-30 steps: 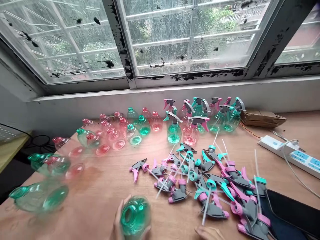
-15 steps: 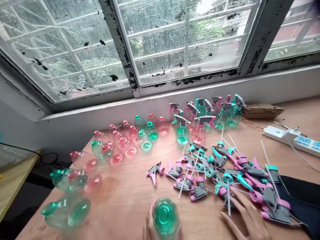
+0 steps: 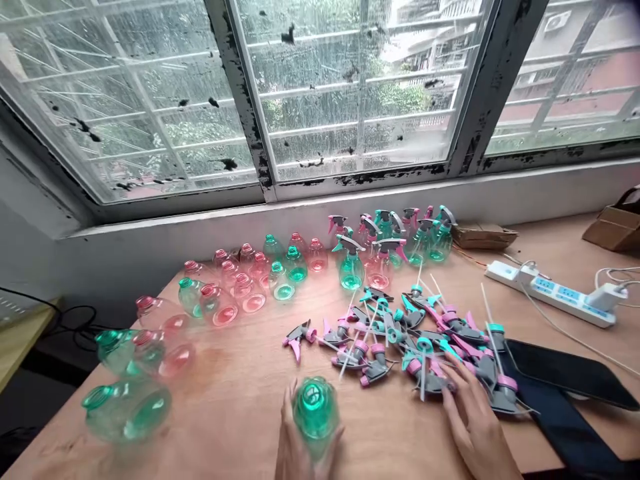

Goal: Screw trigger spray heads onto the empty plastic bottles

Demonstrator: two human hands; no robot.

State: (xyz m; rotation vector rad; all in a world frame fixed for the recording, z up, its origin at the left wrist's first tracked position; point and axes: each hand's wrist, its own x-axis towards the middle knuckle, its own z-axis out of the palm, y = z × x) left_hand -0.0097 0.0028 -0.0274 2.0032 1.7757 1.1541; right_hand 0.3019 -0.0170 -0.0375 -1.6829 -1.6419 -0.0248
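My left hand (image 3: 293,427) is wrapped round a translucent green bottle (image 3: 316,408), its capless neck facing up towards me. It is held above the near part of the table. To the right, my right hand (image 3: 475,420) is at the near edge of a pile of trigger sprayer heads (image 3: 395,333) in pink, teal and grey, several with thin white tubes. Its thumb and fingers close round the end of a grey and pink sprayer head (image 3: 424,380) with a teal collar beside it. Part of that grip is hidden.
Several open green and pink bottles (image 3: 243,293) stand or lie at the left and back. Assembled spray bottles (image 3: 379,267) stand by the window wall. On the right are a white power strip (image 3: 555,293), a black phone (image 3: 575,373) and cardboard boxes (image 3: 485,237).
The view has turned right, bringing in the phone and more of the power strip. The green bottle has tipped so its neck shows. My right thumb and fingers have closed in on a sprayer head.
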